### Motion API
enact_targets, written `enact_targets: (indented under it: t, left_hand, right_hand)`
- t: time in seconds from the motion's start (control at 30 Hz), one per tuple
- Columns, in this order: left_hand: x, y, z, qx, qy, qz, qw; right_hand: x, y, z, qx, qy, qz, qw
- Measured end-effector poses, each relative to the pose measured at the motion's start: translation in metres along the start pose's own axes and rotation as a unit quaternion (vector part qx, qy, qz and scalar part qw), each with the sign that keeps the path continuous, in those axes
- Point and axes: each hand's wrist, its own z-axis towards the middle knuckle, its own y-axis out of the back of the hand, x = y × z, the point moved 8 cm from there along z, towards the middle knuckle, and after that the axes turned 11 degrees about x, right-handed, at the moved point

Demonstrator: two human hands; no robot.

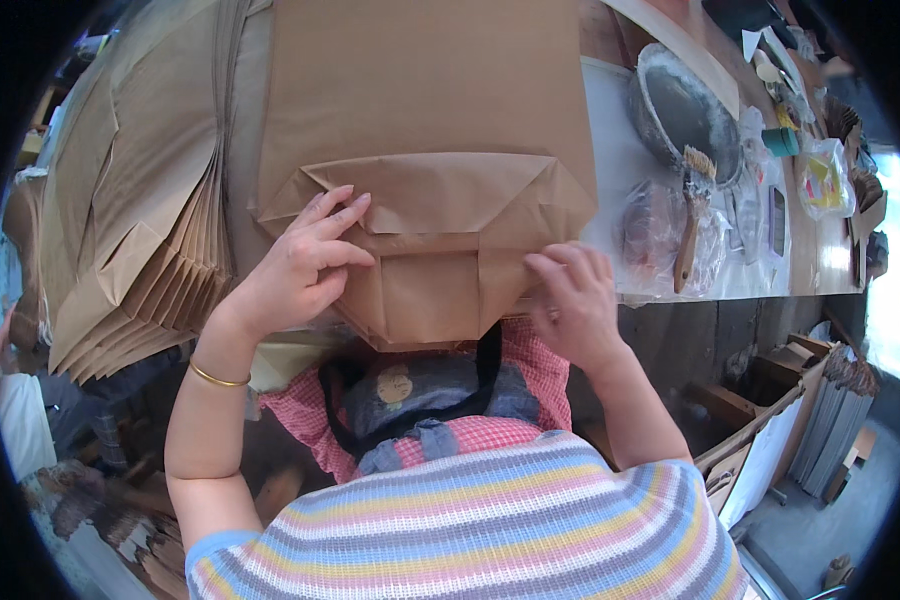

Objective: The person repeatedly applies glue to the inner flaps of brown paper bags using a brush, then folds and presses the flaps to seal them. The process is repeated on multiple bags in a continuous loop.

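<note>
Brown paper bag (425, 110) has its end (432, 285) creased open between the hands, seemingly not yet closed. Left hand (315, 250) is spread; right hand (575, 300) is blurred, pinch unclear.

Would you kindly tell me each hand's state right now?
Left hand: open, touching the brown paper bag.
Right hand: curled by its edge; grip unclear.

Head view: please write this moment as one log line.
left hand: on folded end of brown paper bag | right hand: at its lower right, blurred | brush: right of bag
</note>
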Motion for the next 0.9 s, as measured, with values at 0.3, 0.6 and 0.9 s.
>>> enact_targets:
  t: [0.3,0.6,0.9]
  left_hand:
    - [-0.021,0.004,-0.008,-0.067,-0.004,0.136,0.988]
    - [0.029,0.026,0.014,-0.219,0.109,-0.082,0.966]
    - [0.033,0.025,0.036,-0.275,0.346,0.147,0.885]
  right_hand:
    - [-0.018,-0.014,0.007,-0.063,0.012,0.098,0.993]
    - [-0.061,-0.02,0.066,-0.034,-0.142,0.342,0.928]
    - [-0.047,-0.021,0.096,-0.016,-0.249,0.039,0.968]
